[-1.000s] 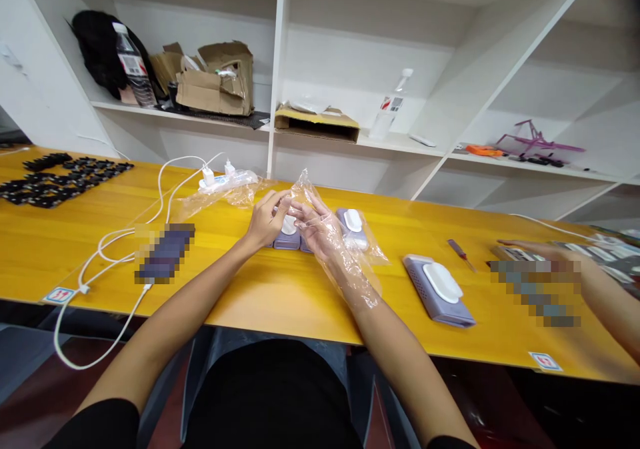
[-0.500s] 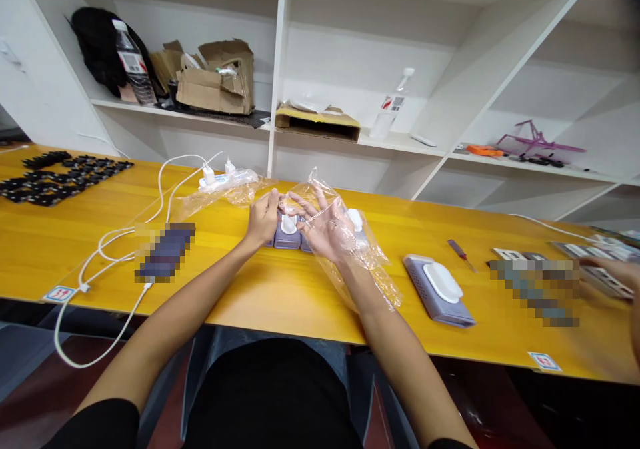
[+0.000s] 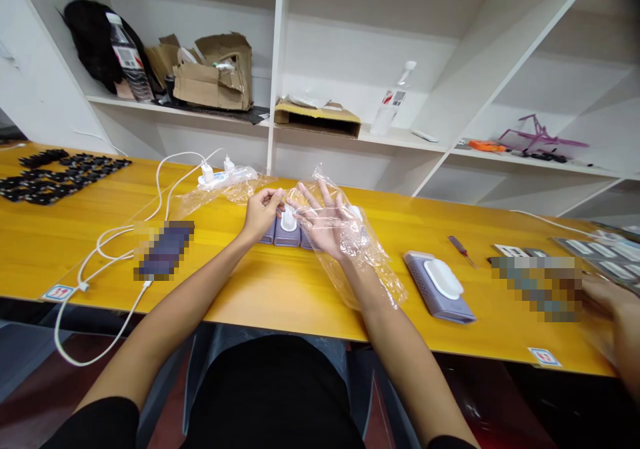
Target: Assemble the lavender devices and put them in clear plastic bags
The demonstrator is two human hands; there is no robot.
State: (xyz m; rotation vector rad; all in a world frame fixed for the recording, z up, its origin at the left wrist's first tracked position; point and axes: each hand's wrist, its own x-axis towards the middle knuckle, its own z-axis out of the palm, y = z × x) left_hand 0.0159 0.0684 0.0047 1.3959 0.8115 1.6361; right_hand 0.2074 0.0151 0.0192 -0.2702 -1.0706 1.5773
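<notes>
My right hand (image 3: 327, 225) is inside a clear plastic bag (image 3: 370, 255), its fingers spread apart. The crinkled film reaches down past my wrist. At the bag's left edge my left hand (image 3: 263, 214) is closed in a pinch, thumb against fingers, on the film. Beneath and behind both hands stands a row of purple-grey boxes (image 3: 287, 237), one bearing a white oval piece (image 3: 289, 221); the bag and my right hand partly hide the row. Another purple-grey device (image 3: 435, 302) with a white oval top (image 3: 444, 279) lies to the right, apart from my hands.
A phone (image 3: 165, 250) with a white cable (image 3: 100, 252) lies on the left, near a power strip (image 3: 227, 177). Black parts (image 3: 65, 175) sit far left. A screwdriver (image 3: 461, 249) lies to the right; another person's hand (image 3: 607, 295) works at the far right. Shelves (image 3: 400, 143) stand behind.
My right hand's fingers have spread and straightened upward inside the bag. My left hand remains pinched at its edge. The other person's hand has shifted at the far right.
</notes>
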